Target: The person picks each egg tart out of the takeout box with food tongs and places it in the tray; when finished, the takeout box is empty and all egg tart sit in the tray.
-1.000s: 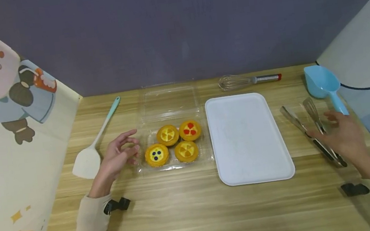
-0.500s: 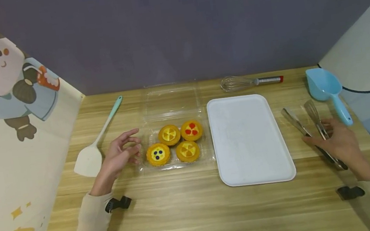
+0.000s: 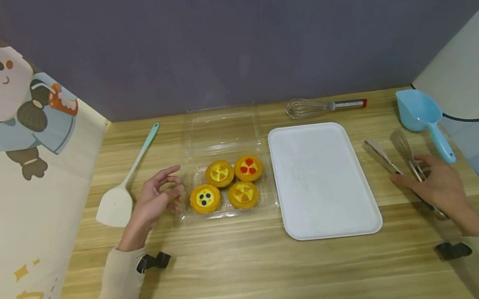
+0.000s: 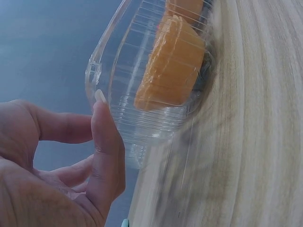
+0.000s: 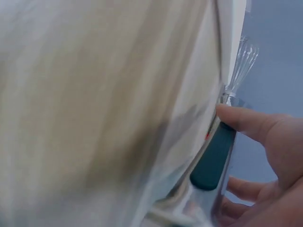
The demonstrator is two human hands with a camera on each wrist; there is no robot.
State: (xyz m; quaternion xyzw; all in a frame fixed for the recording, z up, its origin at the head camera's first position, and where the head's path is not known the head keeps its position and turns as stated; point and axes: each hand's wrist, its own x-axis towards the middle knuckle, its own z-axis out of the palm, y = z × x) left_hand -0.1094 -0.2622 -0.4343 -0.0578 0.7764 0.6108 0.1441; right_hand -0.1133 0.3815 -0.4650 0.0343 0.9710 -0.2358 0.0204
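Note:
My right hand holds a pair of metal tongs with dark grips, thumb on one arm and fingers on the other. One dark grip shows under the thumb in the right wrist view. My left hand is beside the left edge of an open clear plastic box, fingers loosely bent and holding nothing. Whether a fingertip touches the rim cannot be told. Inside the box sit several egg tarts: one with blue dots, one with red pieces, others with yellow-orange wedges.
A white tray lies between box and tongs. Behind it is a whisk. A blue scoop stands at the back right, its handle close to my right hand. A cream spatula lies left of my left hand.
My right hand has moved slightly left and closed in on the tongs, which now look blurred and a little shifted. My left hand stays by the box.

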